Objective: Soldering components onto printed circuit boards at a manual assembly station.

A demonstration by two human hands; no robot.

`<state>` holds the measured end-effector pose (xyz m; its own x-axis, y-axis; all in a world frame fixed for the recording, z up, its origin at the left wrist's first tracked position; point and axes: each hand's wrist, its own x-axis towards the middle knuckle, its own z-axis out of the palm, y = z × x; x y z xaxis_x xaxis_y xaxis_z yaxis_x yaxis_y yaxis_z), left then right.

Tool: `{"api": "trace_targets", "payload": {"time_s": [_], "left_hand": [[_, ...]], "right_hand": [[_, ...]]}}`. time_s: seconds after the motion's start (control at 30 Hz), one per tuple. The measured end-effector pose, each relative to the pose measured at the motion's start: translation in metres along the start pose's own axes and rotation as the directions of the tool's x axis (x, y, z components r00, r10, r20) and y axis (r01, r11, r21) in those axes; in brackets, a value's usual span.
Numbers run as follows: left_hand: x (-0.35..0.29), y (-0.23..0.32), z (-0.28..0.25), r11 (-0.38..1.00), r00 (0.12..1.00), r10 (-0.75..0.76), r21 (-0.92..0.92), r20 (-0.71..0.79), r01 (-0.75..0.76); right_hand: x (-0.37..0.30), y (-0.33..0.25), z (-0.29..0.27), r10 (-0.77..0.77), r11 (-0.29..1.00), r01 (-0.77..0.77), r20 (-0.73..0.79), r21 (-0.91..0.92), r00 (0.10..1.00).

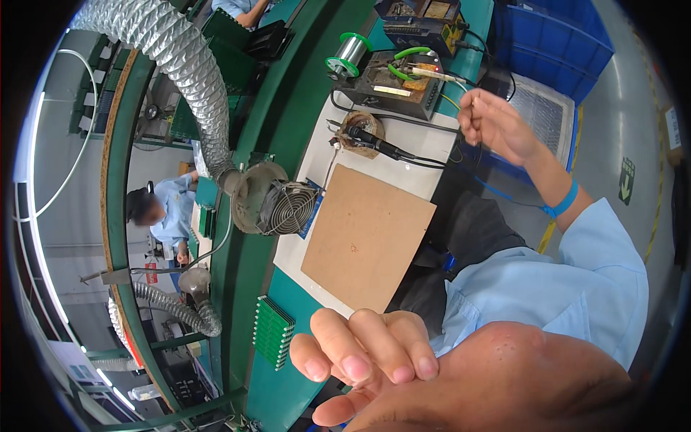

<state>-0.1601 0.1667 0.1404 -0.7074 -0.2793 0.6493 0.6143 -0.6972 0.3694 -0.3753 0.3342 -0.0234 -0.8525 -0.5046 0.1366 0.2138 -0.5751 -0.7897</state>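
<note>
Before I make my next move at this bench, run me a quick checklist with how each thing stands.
1. Soldering iron parked: ok, it rests in its round holder.
2. Wrist strap on: ok, around the right wrist.
3. Left hand down on the worktop: not ok, it is raised.
4. Right hand free: cannot tell, something thin and pale shows by its fingertips.
5. Fan running: cannot tell from a still picture.
6. Green boards together: ok, grouped on the worktop.

Grey shop floor [603, 129] with yellow lines [547, 235] and a green arrow sticker [627, 181], long green workbench [302, 389], bright white strip lights [38, 158] way off left
</note>
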Motion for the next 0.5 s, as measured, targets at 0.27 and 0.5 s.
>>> {"api": "trace_targets", "payload": {"time_s": [0.27,0.5], "left_hand": [[0.005,0.018,-0.008,0.956,0.98,0.192,0.213,0.062,-0.2],[-0.009,0.078,0.027,0.656,0.769,0.495,0.406,0.404,-0.636]], "right_hand": [[0.073,-0.024,-0.01,-0.297,0.659,0.243,0.05,-0.712,0.953],[0.131,-0.002,-0.056,-0.271,-0.132,0.413,0.433,-0.901,0.859]]}}
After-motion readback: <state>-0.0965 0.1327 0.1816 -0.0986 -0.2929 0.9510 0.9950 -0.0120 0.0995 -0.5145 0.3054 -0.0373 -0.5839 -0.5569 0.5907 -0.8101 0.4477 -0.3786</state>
